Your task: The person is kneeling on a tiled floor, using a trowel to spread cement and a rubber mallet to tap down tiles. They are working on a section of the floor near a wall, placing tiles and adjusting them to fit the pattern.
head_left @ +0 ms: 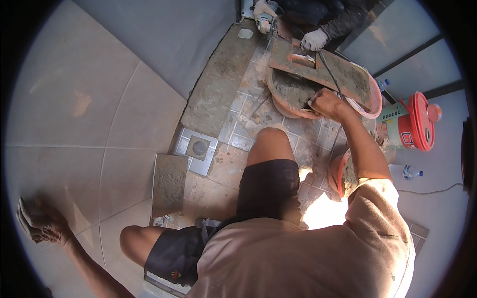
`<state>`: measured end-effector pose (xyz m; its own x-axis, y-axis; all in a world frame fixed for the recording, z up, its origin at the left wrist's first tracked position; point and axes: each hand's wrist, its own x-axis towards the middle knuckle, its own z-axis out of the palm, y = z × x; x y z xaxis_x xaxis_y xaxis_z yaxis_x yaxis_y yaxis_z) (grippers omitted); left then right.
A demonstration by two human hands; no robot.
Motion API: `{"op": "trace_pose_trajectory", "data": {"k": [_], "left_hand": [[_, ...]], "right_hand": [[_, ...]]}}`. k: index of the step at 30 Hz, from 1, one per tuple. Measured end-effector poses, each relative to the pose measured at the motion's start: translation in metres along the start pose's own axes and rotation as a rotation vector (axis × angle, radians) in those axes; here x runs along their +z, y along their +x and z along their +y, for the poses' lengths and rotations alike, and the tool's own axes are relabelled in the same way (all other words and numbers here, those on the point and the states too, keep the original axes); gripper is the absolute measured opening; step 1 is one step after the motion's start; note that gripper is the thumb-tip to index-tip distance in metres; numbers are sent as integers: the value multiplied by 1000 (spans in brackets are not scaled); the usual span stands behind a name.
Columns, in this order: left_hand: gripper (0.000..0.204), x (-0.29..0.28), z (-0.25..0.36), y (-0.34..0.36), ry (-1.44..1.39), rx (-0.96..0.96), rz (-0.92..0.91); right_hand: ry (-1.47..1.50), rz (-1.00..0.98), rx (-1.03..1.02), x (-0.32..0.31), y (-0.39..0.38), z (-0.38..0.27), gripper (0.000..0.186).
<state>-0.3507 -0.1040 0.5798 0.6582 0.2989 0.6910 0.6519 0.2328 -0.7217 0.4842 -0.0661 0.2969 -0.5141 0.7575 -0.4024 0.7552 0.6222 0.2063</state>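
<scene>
My right hand [327,104] is closed at the near rim of an orange bucket [283,107] that holds wet grey mortar [293,92]. What its fingers grip is mostly hidden; a small pale bit shows at them. Far to the left, my left hand [47,227] is up by the large beige wall tiles [54,184]. Its fingers are curled beside a pale, thin edge that I cannot make out. A mortar-smeared board with a cut-out [343,74] lies across the bucket and a pink tub [376,97].
Across from me, a person's gloved hand [314,39] rests near the board; the other holds a power tool [266,20]. A mortar-covered tile [169,185] leans by the wall, near a floor drain [199,148]. To the right are a red-lidded pail [422,121], a bottle [411,172] and another mortar bucket [338,171].
</scene>
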Motion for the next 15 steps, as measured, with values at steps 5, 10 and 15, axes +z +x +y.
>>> {"op": "trace_pose_trajectory", "data": {"k": [5,10,15], "left_hand": [[39,-6,-14,3,35,57,-16],[37,-12,-5,18,27,98,14],[40,-16,8,24,-3,101,-20]], "right_hand": [[1426,271,953,-71,-12,-72,27],[1862,548,776,-97,41,-143,18],[1949,827,767,-69,161,-207,23]]}}
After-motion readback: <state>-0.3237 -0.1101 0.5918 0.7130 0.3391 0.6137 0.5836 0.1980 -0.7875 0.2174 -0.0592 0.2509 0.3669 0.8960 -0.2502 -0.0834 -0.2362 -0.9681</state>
